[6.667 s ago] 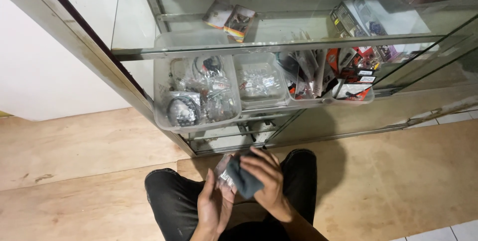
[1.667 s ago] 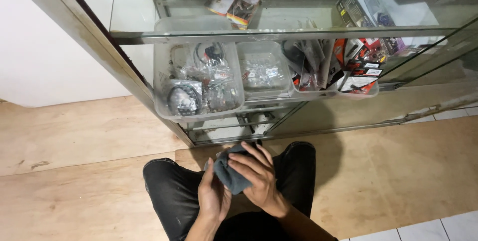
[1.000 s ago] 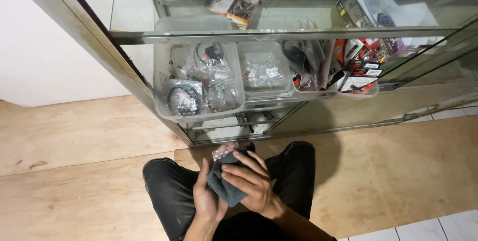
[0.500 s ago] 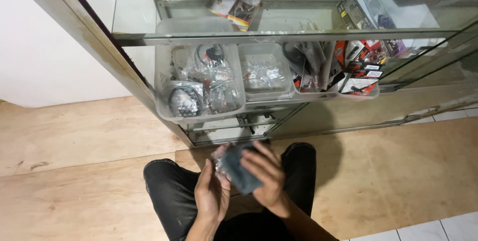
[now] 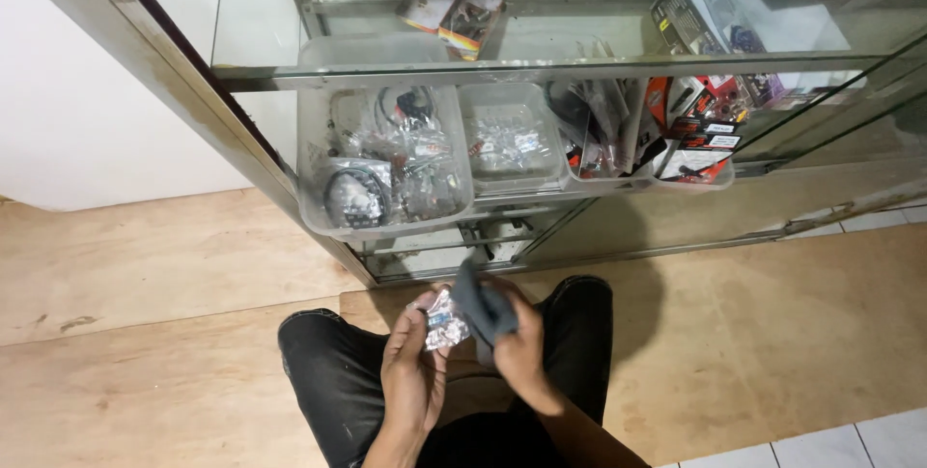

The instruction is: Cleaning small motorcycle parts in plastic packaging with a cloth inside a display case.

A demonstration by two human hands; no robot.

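Small clear packet [image 5: 442, 323] sits over the lap, long axis running up-left toward the cabinet [image 5: 241, 77], pinched in the left hand [image 5: 413, 371] with palm up and fingers curled, while the right hand [image 5: 517, 347] just beside it clutches a dark cloth [image 5: 480, 302], fingers closed around it.
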